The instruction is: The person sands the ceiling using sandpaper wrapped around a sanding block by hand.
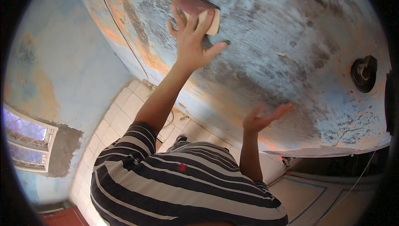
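Note:
My left hand [192, 39] is raised against the upper part of a worn blue wall [257, 30]. Under its fingers is a sheet of sandpaper [191, 3], reddish-brown with a cream folded part, pressed to the wall. The thumb sticks out to the side, its tip dark. Lower and to the right, my right hand [266, 120] is held up near the wall, empty, with fingers apart and slightly smeared by motion. Whether it touches the wall I cannot tell. Around both hands the wall shows scraped blue paint, grey patches and orange areas.
A round dark hole with wires [364, 74] is in the wall at right. A barred window [29, 138] sits in the left wall, beside a grey plaster patch [66, 149]. Pale floor tiles [112, 118] lie below. A reddish-brown surface [62, 217] is at lower left.

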The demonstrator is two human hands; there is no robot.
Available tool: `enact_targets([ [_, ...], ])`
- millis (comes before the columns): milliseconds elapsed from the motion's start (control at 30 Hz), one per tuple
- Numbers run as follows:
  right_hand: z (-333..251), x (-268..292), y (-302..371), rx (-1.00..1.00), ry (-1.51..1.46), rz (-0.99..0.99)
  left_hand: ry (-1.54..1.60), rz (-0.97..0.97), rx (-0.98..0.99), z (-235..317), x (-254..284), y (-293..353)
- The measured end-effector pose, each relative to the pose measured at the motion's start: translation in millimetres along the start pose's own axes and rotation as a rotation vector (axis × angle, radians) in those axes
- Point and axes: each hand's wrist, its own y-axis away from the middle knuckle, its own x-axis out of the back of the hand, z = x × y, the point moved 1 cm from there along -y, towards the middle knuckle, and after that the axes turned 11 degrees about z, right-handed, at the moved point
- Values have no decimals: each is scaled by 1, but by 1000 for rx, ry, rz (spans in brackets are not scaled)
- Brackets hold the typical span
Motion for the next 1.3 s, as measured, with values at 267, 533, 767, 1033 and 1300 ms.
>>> enact_targets([
  [267,-68,-46,37,28,-52,-157,75,-444,234,-32,15,204],
  [533,-66,-82,5,173,218,34,101,-141,-19,-76,11,4],
  [767,-66,-96,-53,232,395,265,214,-271,10,-89,-7,125],
  [1033,-53,-103,-46,364,408,329,168,-450,41,-99,8,150],
  [1300,-35,-90,-37,412,456,256,249,-71,-9,-68,-1,20],
])
